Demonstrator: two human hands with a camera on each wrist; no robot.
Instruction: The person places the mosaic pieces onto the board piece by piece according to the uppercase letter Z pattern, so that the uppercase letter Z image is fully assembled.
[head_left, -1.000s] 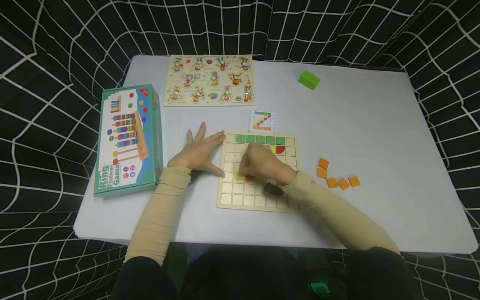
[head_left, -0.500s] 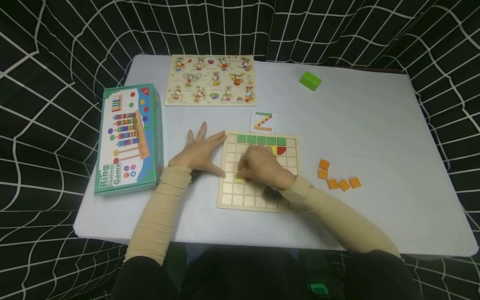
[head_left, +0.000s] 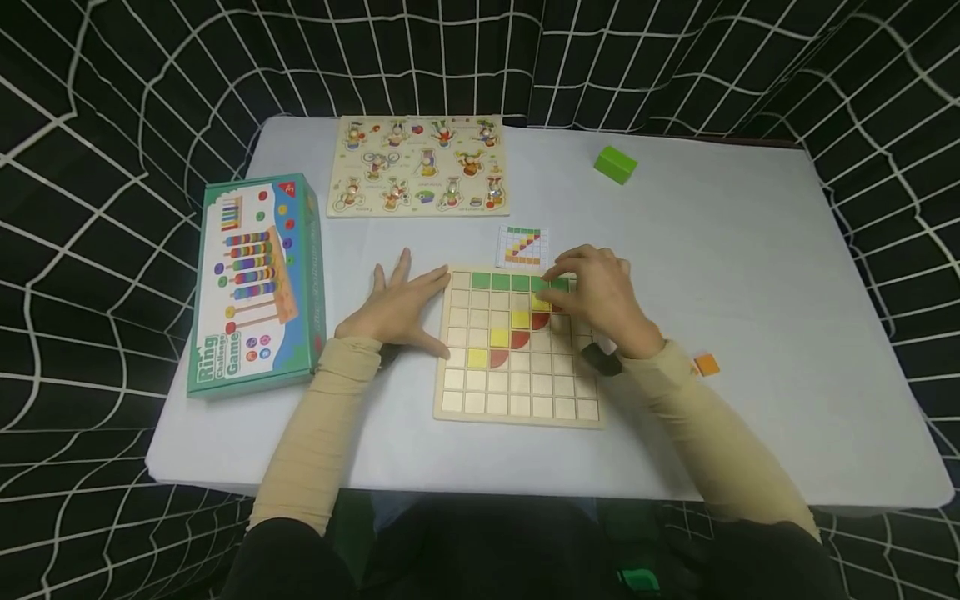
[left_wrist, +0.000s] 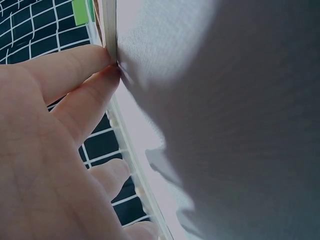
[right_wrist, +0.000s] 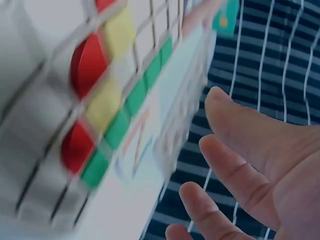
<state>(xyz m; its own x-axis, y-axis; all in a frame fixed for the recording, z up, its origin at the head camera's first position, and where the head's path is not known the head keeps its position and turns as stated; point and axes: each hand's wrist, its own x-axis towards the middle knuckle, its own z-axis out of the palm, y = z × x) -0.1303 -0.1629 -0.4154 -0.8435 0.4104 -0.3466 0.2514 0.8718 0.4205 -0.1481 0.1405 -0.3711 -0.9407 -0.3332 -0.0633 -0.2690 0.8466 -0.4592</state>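
A wooden grid board (head_left: 517, 406) lies on the white table. Green square tiles (head_left: 500, 282) line its far row. Yellow squares (head_left: 498, 337) and red quarter-round tiles (head_left: 519, 340) step diagonally across it. My left hand (head_left: 397, 307) is spread at the board's left side. Its fingers touch the board's edge (left_wrist: 111, 30) in the left wrist view. My right hand (head_left: 600, 292) hovers over the far right corner of the board, covering a few tiles in the head view. In the right wrist view its fingers (right_wrist: 220, 157) are loosely bent with nothing between them.
Past the board lies a small pattern card (head_left: 523, 247). A wooden picture puzzle (head_left: 420, 167) is at the back, and a ring game box (head_left: 255, 283) stands left. A green block (head_left: 617, 165) sits back right. One orange tile (head_left: 707, 364) shows beside the right sleeve.
My right hand has left the lower yellow and red tiles and moved right and away to the board's far corner. The diagonal is now uncovered. My left hand stays put.
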